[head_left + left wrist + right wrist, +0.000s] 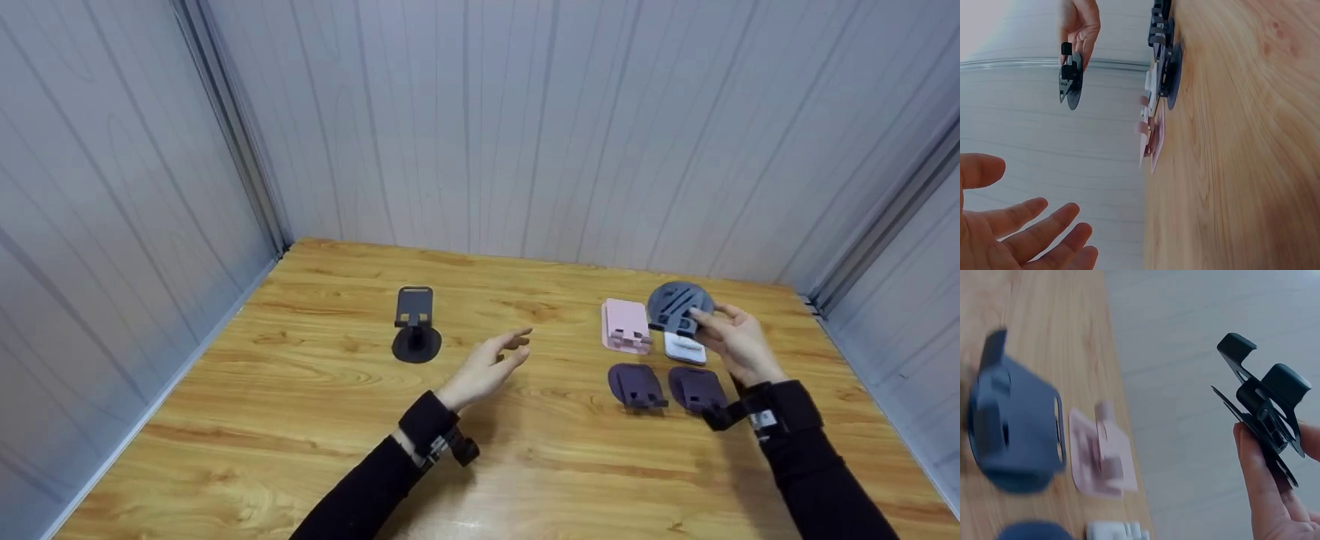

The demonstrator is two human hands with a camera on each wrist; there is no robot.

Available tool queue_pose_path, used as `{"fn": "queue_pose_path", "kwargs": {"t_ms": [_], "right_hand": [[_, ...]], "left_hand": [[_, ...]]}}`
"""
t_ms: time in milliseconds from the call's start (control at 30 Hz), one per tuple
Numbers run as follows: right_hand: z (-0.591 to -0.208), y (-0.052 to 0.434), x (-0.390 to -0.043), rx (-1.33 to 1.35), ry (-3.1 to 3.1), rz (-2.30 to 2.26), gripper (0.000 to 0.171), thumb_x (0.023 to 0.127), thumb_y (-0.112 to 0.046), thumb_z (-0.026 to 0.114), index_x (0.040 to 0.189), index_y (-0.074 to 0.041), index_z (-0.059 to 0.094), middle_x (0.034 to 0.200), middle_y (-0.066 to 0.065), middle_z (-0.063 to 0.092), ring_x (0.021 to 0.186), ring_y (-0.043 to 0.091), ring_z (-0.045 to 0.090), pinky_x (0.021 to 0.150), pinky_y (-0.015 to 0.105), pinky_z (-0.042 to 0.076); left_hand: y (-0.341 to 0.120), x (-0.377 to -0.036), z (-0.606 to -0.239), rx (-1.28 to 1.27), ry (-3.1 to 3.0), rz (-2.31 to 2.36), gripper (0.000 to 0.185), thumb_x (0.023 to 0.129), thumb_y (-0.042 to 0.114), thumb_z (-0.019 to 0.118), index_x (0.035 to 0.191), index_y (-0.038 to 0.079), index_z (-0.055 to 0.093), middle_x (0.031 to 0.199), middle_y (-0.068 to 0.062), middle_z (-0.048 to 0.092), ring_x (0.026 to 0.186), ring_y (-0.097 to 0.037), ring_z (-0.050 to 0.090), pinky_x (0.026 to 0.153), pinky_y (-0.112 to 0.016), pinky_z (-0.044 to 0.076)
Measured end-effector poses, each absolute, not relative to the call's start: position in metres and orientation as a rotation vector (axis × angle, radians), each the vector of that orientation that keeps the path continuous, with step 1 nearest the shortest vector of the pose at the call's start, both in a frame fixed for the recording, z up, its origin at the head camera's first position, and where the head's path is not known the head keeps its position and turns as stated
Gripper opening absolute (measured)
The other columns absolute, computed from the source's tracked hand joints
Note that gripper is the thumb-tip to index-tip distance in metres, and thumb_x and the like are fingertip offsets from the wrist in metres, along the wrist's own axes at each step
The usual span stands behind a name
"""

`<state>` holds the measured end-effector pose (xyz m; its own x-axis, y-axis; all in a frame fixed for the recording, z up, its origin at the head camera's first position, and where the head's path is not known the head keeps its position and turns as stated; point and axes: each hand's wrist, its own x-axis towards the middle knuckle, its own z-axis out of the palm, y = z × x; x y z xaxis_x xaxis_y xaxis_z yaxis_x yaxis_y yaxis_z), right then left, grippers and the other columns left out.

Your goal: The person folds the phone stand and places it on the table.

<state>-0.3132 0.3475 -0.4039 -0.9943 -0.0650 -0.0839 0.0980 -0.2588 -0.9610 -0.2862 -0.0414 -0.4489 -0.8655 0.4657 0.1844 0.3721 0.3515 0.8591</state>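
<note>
My right hand (739,345) grips a dark grey folding phone stand (667,300) by its edge, lifted above the table. In the right wrist view, the held stand (1266,408) shows its folded round base and two front lips, with fingers on one side and the thumb largely out of frame. Below it lies a white phone stand (685,351), partly covered from the head view. Beside that are a pink folded stand (619,311) and two dark purple folded stands (632,382) (694,385). Over the middle of the table, my left hand (484,367) holds nothing, its fingers spread.
A black phone stand (415,304) stands unfolded on its round base at the left of the wooden table (322,420). Pale panel walls (487,135) close off the back and both sides. Each wrist wears a strapped camera.
</note>
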Motion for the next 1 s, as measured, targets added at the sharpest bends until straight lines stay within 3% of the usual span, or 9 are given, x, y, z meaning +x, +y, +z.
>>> {"fn": "queue_pose_path", "kwargs": {"t_ms": [133, 367, 467, 533, 600, 700, 833, 900, 1000], "right_hand": [[-0.400, 0.366, -0.323, 0.115, 1.835, -2.462, 0.028, 0.094, -0.007, 0.064, 0.115, -0.006, 0.046, 0.083, -0.001, 0.075, 0.078, 0.009, 0.073, 0.073, 0.020, 0.060], [-0.407, 0.393, -0.340, 0.224, 1.959, -2.437, 0.036, 0.093, -0.009, 0.066, 0.121, -0.007, 0.044, 0.078, -0.002, 0.073, 0.073, 0.010, 0.073, 0.071, 0.021, 0.060], [-0.414, 0.402, -0.346, 0.311, 2.102, -2.329, 0.055, 0.096, -0.012, 0.063, 0.143, -0.001, 0.036, 0.075, -0.006, 0.070, 0.070, 0.006, 0.071, 0.070, 0.020, 0.060], [-0.417, 0.406, -0.349, 0.387, 2.209, -2.224, 0.070, 0.098, -0.015, 0.059, 0.153, 0.004, 0.021, 0.089, 0.002, 0.068, 0.067, 0.001, 0.068, 0.070, 0.018, 0.059], [-0.420, 0.410, -0.353, 0.448, 2.305, -2.106, 0.079, 0.100, -0.017, 0.055, 0.155, 0.009, 0.004, 0.113, 0.025, 0.063, 0.064, -0.003, 0.065, 0.070, 0.017, 0.059], [-0.423, 0.417, -0.356, 0.525, 2.446, -1.906, 0.075, 0.102, -0.019, 0.049, 0.154, 0.009, 0.004, 0.149, 0.041, 0.027, 0.062, -0.007, 0.060, 0.072, 0.017, 0.058], [-0.429, 0.425, -0.359, 0.601, 2.630, -1.592, 0.067, 0.103, -0.020, 0.046, 0.152, 0.013, 0.015, 0.154, 0.038, 0.022, 0.094, 0.024, 0.069, 0.093, 0.032, 0.057], [-0.432, 0.426, -0.361, 0.623, 2.701, -1.445, 0.065, 0.103, -0.021, 0.046, 0.150, 0.015, 0.020, 0.152, 0.039, 0.025, 0.120, 0.043, 0.057, 0.104, 0.042, 0.051], [-0.438, 0.430, -0.364, 0.643, 2.747, -1.316, 0.063, 0.102, -0.021, 0.046, 0.147, 0.017, 0.025, 0.150, 0.040, 0.027, 0.135, 0.050, 0.040, 0.110, 0.051, 0.043]], "left_hand": [[-0.047, -0.285, -0.449, 0.849, 2.642, 1.483, 0.056, 0.105, 0.040, 0.044, 0.149, 0.005, 0.042, 0.141, -0.022, 0.054, 0.134, -0.037, 0.049, 0.112, -0.055, 0.039], [-0.053, -0.285, -0.447, 0.901, 2.891, 1.320, 0.048, 0.104, 0.026, 0.050, 0.146, 0.003, 0.046, 0.144, -0.019, 0.053, 0.134, -0.036, 0.050, 0.114, -0.050, 0.039], [-0.056, -0.285, -0.449, 0.892, 2.944, 1.284, 0.048, 0.103, 0.025, 0.052, 0.146, 0.004, 0.046, 0.145, -0.018, 0.053, 0.135, -0.036, 0.048, 0.114, -0.050, 0.039], [-0.058, -0.286, -0.450, 0.874, 2.964, 1.269, 0.048, 0.103, 0.025, 0.052, 0.146, 0.003, 0.046, 0.145, -0.017, 0.053, 0.135, -0.037, 0.048, 0.114, -0.051, 0.039], [-0.058, -0.286, -0.451, 0.862, 2.971, 1.262, 0.048, 0.103, 0.025, 0.053, 0.146, 0.004, 0.047, 0.144, -0.017, 0.054, 0.135, -0.037, 0.048, 0.113, -0.051, 0.040], [-0.056, -0.287, -0.451, 0.858, 2.977, 1.255, 0.048, 0.103, 0.026, 0.053, 0.146, 0.004, 0.047, 0.144, -0.017, 0.054, 0.135, -0.037, 0.048, 0.113, -0.052, 0.040], [-0.054, -0.288, -0.451, 0.864, 2.972, 1.265, 0.049, 0.102, 0.026, 0.053, 0.146, 0.006, 0.047, 0.145, -0.016, 0.054, 0.135, -0.037, 0.048, 0.113, -0.052, 0.040], [-0.055, -0.289, -0.451, 0.868, 2.977, 1.268, 0.048, 0.102, 0.025, 0.054, 0.146, 0.007, 0.047, 0.144, -0.016, 0.054, 0.135, -0.037, 0.048, 0.113, -0.052, 0.040], [-0.058, -0.288, -0.452, 0.873, 2.978, 1.276, 0.048, 0.101, 0.023, 0.055, 0.146, 0.006, 0.047, 0.144, -0.017, 0.054, 0.134, -0.038, 0.048, 0.113, -0.052, 0.040]]}}
